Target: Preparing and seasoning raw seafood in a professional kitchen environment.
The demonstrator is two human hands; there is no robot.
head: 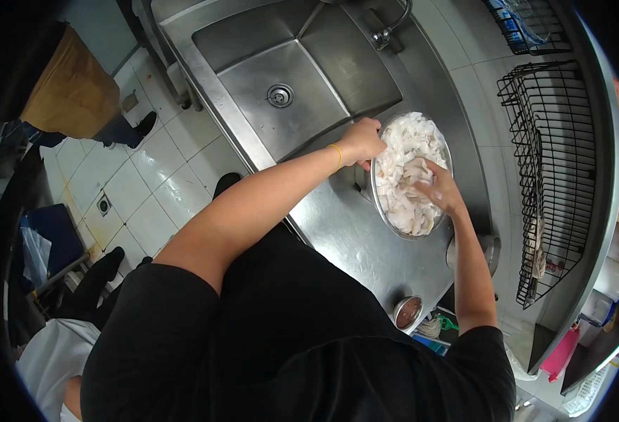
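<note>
A round steel bowl (pixel 374 196) heaped with pale, wet raw slices (pixel 412 137), perhaps fish or squid, is in front of me by the sink's edge. My left hand (pixel 363 141), with a yellow band at the wrist, grips the bowl's rim on the sink side. Inside the bowl, my right hand (pixel 440 191) has its thumb and fingers around some of the slices. Part of its fingers is hidden among them. The steel counter (pixel 362 248) extends from the bowl toward my body.
A steel sink (pixel 246 74) with a drain and a faucet (pixel 382 38) adjoins the counter. A small bowl of brown contents (pixel 408 311) sits at the near edge. Another metal container (pixel 489 250) is behind my right forearm. Wire racks (pixel 557 169) hang on the wall. Two people are at left.
</note>
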